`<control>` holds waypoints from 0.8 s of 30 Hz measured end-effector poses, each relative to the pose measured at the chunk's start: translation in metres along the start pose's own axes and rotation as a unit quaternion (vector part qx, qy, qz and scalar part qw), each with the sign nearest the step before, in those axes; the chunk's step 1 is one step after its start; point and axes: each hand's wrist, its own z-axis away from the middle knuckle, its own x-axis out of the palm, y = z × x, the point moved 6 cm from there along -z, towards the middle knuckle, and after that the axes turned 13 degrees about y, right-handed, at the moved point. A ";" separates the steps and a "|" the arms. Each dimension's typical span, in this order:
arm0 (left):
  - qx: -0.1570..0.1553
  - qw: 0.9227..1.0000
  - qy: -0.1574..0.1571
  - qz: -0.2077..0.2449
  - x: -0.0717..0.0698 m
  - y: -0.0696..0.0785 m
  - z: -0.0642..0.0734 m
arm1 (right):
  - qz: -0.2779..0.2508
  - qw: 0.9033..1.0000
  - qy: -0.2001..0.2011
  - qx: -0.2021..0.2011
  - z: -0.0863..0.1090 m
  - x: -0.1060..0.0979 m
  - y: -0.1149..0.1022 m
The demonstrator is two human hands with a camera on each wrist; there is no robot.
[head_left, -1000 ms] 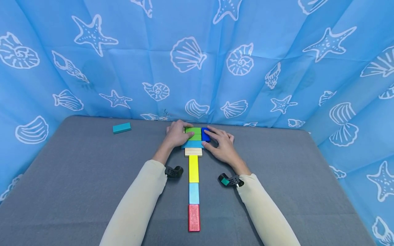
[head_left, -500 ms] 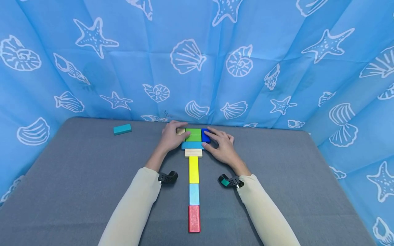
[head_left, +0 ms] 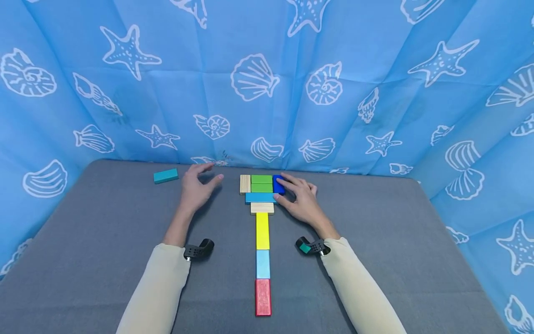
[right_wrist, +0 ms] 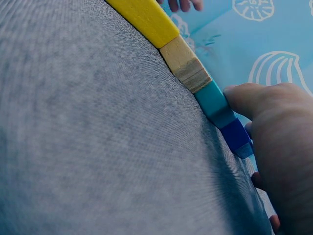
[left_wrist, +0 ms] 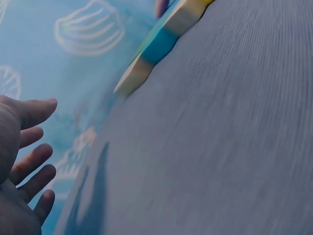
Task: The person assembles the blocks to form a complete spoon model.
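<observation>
Right hand (head_left: 301, 200) is resting on the dark blue block (head_left: 278, 184), fingers fairly straight, thumb against the end of the light blue bar (head_left: 260, 197). That blue block sits right of the two green blocks (head_left: 261, 183), with a plain wood block (head_left: 244, 184) on their left. Left hand (head_left: 196, 188) hovers left of the wood block, fingers spread and loose, holding nothing. A teal block (head_left: 165, 175) lies further left.

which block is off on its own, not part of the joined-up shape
The teal block at the far left of the gray table. It lies alone, beyond the left hand; every other block adjoins a neighbour in the T-shaped layout.
</observation>
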 end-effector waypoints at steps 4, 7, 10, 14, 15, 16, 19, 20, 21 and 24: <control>-0.004 0.999 0.031 -0.010 -0.024 -0.012 -0.003 | -0.002 1.000 -0.001 -0.002 0.000 -0.001 -0.002; -0.010 0.998 0.057 -0.021 -0.040 -0.021 -0.004 | -0.003 1.000 -0.003 0.000 0.000 0.000 -0.002; -0.020 0.996 0.079 -0.032 -0.054 -0.028 -0.006 | -0.002 1.000 -0.004 0.001 0.000 0.000 -0.002; -0.040 0.993 0.105 -0.043 -0.071 -0.037 -0.008 | 0.000 1.000 -0.006 0.003 -0.001 0.001 -0.001; -0.044 0.992 0.112 -0.045 -0.074 -0.040 -0.008 | 0.000 1.000 -0.007 0.004 -0.001 0.001 -0.001; -0.047 0.991 0.117 -0.047 -0.078 -0.042 -0.009 | 0.000 1.000 -0.007 0.006 -0.001 0.001 0.000; -0.052 0.988 0.132 -0.055 -0.087 -0.049 -0.010 | -0.001 1.000 -0.006 0.007 -0.001 0.001 0.000; -0.054 0.988 0.135 -0.060 -0.089 -0.051 -0.009 | -0.002 1.000 -0.005 0.007 -0.001 0.001 0.000; -0.056 0.987 0.137 -0.066 -0.091 -0.053 -0.009 | -0.002 1.000 -0.005 0.006 -0.001 0.001 0.000; -0.069 0.985 0.134 -0.085 -0.094 -0.058 -0.007 | 0.000 1.000 -0.005 0.006 0.000 0.000 0.000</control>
